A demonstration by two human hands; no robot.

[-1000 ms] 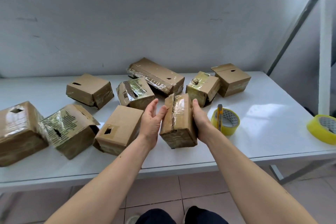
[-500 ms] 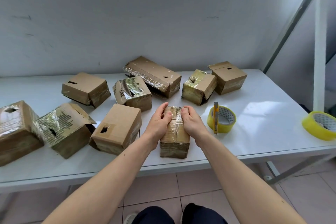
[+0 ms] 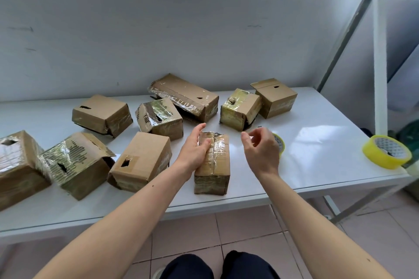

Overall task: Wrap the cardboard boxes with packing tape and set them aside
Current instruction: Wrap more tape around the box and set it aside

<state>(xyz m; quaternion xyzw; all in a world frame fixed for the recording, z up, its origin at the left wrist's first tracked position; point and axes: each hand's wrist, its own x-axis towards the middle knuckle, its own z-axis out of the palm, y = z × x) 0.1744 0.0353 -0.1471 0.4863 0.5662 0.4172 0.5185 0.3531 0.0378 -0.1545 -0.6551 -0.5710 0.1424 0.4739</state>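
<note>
Small taped cardboard box (image 3: 213, 163) sits flat on the white table (image 3: 317, 156), close to the table's front edge. Left hand (image 3: 195, 149) rests on the box's left side and top, fingers mostly straight, thumb lying across the taped top. Right hand (image 3: 260, 149) hovers just right of the box, not touching it, fingers loosely curled with nothing in them. Right behind that hand, a yellow tape roll (image 3: 279, 144) peeks out, mostly hidden. Second yellow tape roll (image 3: 386, 152) is well off to the box's right, at the table's right edge. Left of the box, just beside it, is a plain box with a torn hole (image 3: 140, 161). Behind the box: a long taped box (image 3: 184, 96), a striped taped box (image 3: 159, 118) and a yellowish taped box (image 3: 240, 108). More boxes further left.
</note>
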